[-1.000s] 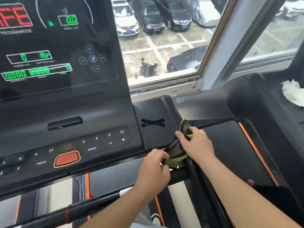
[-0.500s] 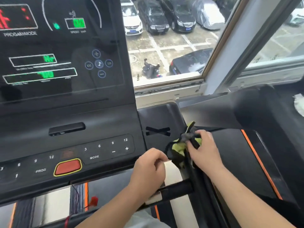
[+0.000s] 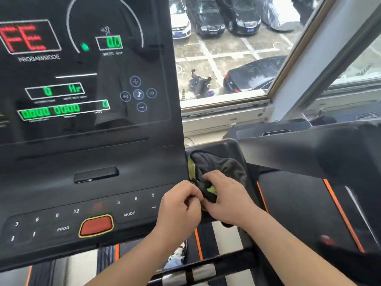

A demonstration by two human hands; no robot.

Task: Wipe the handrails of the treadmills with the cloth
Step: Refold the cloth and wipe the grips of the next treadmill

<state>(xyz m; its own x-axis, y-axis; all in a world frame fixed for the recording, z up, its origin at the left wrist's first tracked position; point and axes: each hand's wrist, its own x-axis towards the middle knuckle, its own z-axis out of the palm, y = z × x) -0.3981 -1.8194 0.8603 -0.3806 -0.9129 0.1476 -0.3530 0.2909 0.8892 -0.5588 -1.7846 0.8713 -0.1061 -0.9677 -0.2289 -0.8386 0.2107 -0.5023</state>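
Now that the cloth (image 3: 218, 164) has come up off the rail joint where it was wrapped a second ago, we have it bunched in the centre of the frame. It lies dark side out, with a yellow-green face showing in its folds, on the black side panel (image 3: 233, 145) just right of the treadmill console (image 3: 82, 162).

Our right hand (image 3: 228, 200) lies over the near part of the cloth, its grip clamped on the cloth with fingers and thumb curled into the folds. Our left hand (image 3: 179, 207) has left the front handrail (image 3: 206, 271), which runs bare across the lower middle of the frame. That hand now sits just left of the right one, over the keypad's right end. Its fingers are curled, and its grip seems to pinch the cloth's near edge, though blur leaves that contact a little uncertain.

We judge this a pause in the wiping. With both hands on the cloth and neither on a rail, we are most likely gathering or refolding it for a fresh face. The front handrail looks like the next surface to wipe. The neighbouring treadmill (image 3: 299, 199) at centre right is not yet touched.
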